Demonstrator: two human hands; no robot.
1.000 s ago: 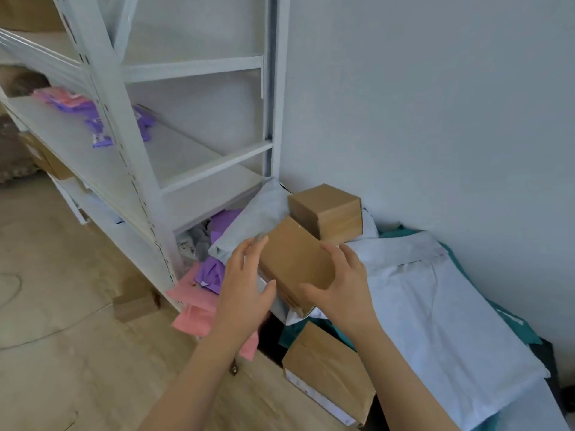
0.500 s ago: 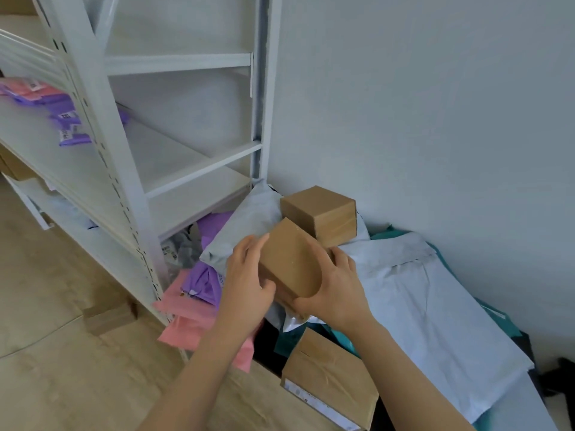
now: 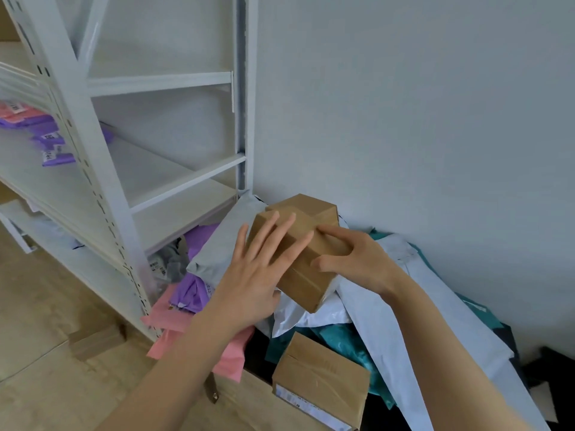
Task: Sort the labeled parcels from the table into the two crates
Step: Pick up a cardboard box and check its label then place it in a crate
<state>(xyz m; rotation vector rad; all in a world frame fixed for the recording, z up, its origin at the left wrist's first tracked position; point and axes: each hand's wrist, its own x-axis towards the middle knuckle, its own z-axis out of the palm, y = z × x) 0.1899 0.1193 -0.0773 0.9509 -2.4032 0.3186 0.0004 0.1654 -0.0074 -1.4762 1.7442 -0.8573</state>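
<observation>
The box point(image 3: 303, 284) lies tilted on a pile of mailers point(image 3: 214, 253) beside the shelf point(image 3: 93, 169). Its long axis runs from far left to near right, and the near end dips toward the floor. The left hand point(image 3: 255, 275) lies flat on the top face with its fingers straight and spread. The right hand point(image 3: 357, 259) grips the right side, with fingers curled over the top edge and the thumb on the near face. A second box point(image 3: 314, 205) touches it behind.
</observation>
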